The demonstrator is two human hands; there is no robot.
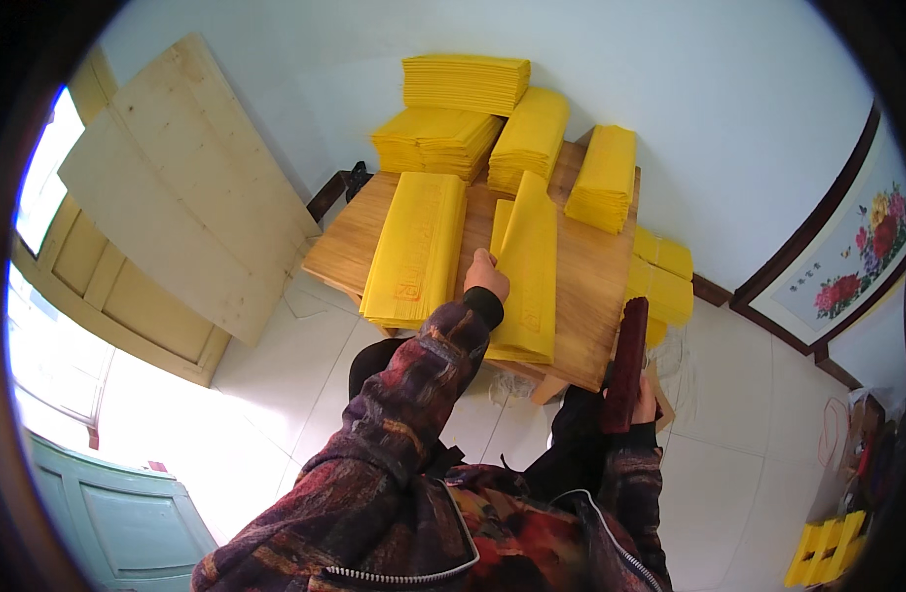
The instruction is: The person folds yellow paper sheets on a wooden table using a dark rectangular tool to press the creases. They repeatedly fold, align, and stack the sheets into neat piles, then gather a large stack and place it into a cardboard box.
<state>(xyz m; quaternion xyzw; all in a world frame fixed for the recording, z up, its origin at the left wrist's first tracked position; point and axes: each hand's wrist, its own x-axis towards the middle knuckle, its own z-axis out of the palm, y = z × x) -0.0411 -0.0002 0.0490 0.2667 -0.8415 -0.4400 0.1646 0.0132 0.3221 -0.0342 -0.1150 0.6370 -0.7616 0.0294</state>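
Note:
My left hand (485,276) is closed on the left edge of a yellow paper sheet (525,232), whose far part is raised and bent over the stack (524,331) beneath it. Off the table's near right edge, my right hand (647,403) grips a long dark red block (626,365), held upright; its face is turned away from view. Left of my left hand lies another stack of yellow paper (413,247) with faint red prints on its top sheet.
Several yellow paper stacks (466,84) crowd the wooden table's (586,286) far side, against the wall. More yellow bundles (660,281) sit beyond its right edge. A wooden board (177,187) leans at the left; a framed flower picture (847,257) stands at the right.

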